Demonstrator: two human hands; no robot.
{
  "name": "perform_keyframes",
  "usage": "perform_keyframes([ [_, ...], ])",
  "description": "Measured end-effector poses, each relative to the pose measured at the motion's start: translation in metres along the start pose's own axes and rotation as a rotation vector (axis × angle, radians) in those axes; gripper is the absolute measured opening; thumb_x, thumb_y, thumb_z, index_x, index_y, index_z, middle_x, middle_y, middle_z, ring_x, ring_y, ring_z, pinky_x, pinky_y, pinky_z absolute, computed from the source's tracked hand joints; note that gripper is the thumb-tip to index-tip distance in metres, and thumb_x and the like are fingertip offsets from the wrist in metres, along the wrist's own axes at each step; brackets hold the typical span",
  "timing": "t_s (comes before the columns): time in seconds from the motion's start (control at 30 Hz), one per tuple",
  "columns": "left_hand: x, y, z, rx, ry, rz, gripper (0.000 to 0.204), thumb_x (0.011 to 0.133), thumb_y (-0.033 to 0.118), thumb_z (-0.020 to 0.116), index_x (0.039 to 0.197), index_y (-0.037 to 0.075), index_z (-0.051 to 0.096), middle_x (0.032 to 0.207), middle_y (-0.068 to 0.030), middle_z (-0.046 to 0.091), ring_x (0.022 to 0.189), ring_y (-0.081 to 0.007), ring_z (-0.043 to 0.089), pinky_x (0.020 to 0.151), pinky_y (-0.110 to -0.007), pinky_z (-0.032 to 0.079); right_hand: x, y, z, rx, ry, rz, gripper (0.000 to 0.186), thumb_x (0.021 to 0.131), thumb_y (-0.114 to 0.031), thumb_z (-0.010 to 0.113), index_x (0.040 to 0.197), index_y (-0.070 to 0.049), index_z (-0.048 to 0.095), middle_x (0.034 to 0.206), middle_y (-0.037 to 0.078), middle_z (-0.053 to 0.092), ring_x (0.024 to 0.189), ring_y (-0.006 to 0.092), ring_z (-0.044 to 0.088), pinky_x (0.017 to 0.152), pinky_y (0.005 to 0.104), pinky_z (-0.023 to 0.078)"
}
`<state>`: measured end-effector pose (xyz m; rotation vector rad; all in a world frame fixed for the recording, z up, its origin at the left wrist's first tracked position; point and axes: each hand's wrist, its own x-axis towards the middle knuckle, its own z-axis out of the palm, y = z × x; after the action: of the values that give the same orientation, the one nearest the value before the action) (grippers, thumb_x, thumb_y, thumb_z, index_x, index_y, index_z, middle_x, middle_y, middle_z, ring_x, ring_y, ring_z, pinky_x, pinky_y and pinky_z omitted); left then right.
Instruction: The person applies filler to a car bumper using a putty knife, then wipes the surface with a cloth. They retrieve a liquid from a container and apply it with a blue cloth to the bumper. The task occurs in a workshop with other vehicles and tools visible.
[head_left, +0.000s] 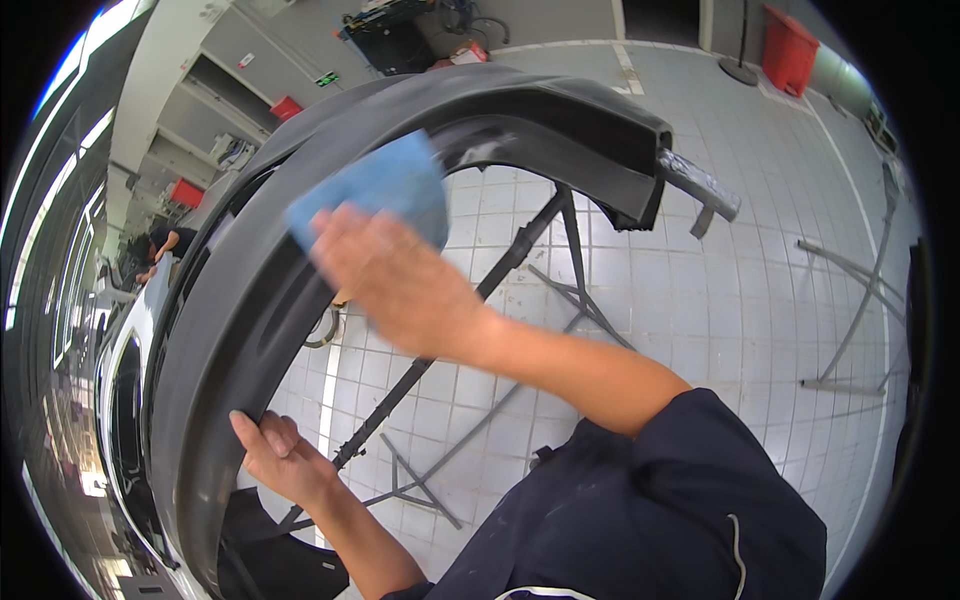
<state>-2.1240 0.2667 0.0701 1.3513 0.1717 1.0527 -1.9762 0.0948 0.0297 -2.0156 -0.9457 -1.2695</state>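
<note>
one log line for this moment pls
left hand: grips bumper edge | right hand: presses blue cloth on dark bumper | bumper on metal stand

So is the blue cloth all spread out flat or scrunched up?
Scrunched up. The blue cloth bunches under the right hand, pressed against the dark car bumper. It looks blurred, so the exact folds cannot be told.

A light blue soft cloth [385,185] at upper centre lies against the dark grey curved plastic bumper [230,300]. Pale grey square-tiled floor [720,280] at right; red bin [790,45], upper right; navy sleeve [680,500], bottom.
</note>
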Motion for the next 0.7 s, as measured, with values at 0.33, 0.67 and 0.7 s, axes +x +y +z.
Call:
perform_keyframes([
  [0.33, 0.002, 0.001, 0.005, 0.013, 0.056, 0.014, 0.029, 0.104, 0.025, 0.054, 0.081, 0.008, 0.055, 0.058, 0.0065, 0.030, 0.053, -0.0050, 0.026, 0.051, -0.024, 0.022, -0.115, 0.107, -0.055, -0.583, -0.105, 0.448, 0.068, 0.081, -0.010, 0.054, 0.145, 0.005, 0.037, 0.153, 0.020, 0.037, 0.141, 0.0331, 0.037, 0.120, 0.0430, 0.022],
  [0.67, -0.002, -0.002, 0.003, 0.054, -0.021, 0.024, 0.040, 0.104, 0.027, 0.053, 0.069, 0.011, 0.042, 0.060, 0.0052, 0.029, 0.054, -0.0065, 0.023, 0.051, -0.025, 0.021, -0.037, 0.082, -0.013, -0.016, 0.038, 0.192, 0.067, 0.085, -0.008, 0.047, 0.149, 0.003, 0.033, 0.160, 0.018, 0.025, 0.150, 0.0325, 0.020, 0.123, 0.0445, 0.011],
  [0.7, -0.001, -0.001, 0.007, 0.074, -0.012, 0.038, 0.042, 0.104, 0.027, 0.053, 0.067, 0.012, 0.040, 0.060, 0.0050, 0.029, 0.054, -0.0068, 0.023, 0.051, -0.025, 0.021, -0.038, 0.088, -0.012, -0.166, 0.007, 0.202, 0.066, 0.085, -0.008, 0.048, 0.148, 0.001, 0.035, 0.160, 0.015, 0.027, 0.149, 0.0314, 0.022, 0.123, 0.0440, 0.011],
])
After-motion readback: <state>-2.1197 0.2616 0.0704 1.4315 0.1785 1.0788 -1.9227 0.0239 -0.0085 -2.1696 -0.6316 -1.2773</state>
